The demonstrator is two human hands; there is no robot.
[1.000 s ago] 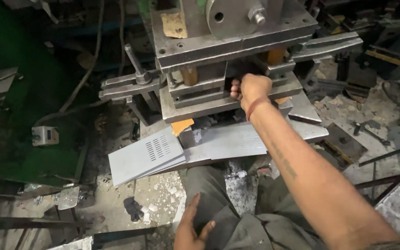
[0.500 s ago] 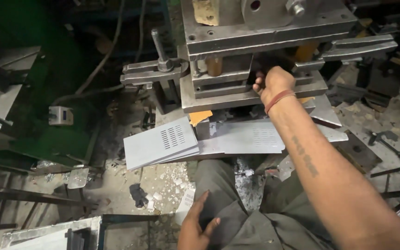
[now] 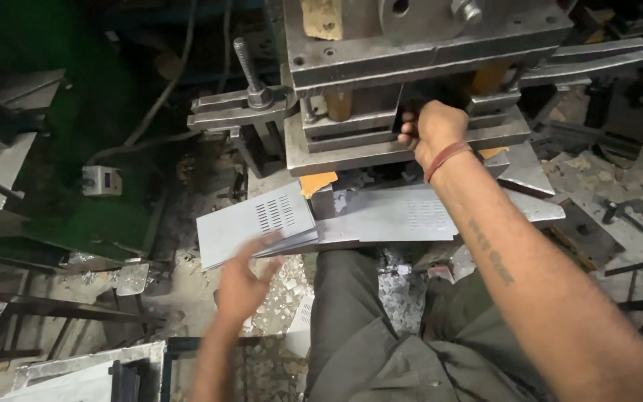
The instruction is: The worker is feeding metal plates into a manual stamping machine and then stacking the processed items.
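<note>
The left hand [image 3: 243, 279] is open, fingers spread, a bit blurry. It sits just below the stack of thin grey metal sheets [image 3: 254, 227] and the fingertips look to be at the stack's near edge; can't tell if they touch yet. The stack lies up and a little to the right of that hand. Its long side runs left to right, tilted up toward the right. The left hand is much nearer to it than the other one.

The right hand [image 3: 433, 126] is far up, w/ a red band on the wrist. It is curled shut, reaching into the gap of the big press [image 3: 411, 45]. Can't see what it grips, the fingers hide it.

The top sheet is flat, smooth, dull grey, w/ a small patch of slots punched in it. One more slotted sheet [image 3: 403, 216] lies flat next to the stack, under the right arm. The press is thick steel blocks, scratched and oily, w/ a tall bolt [image 3: 251, 71] on the left clamp. The floor [image 3: 187, 290] below is dusty, w/ bits of scrap.
</note>
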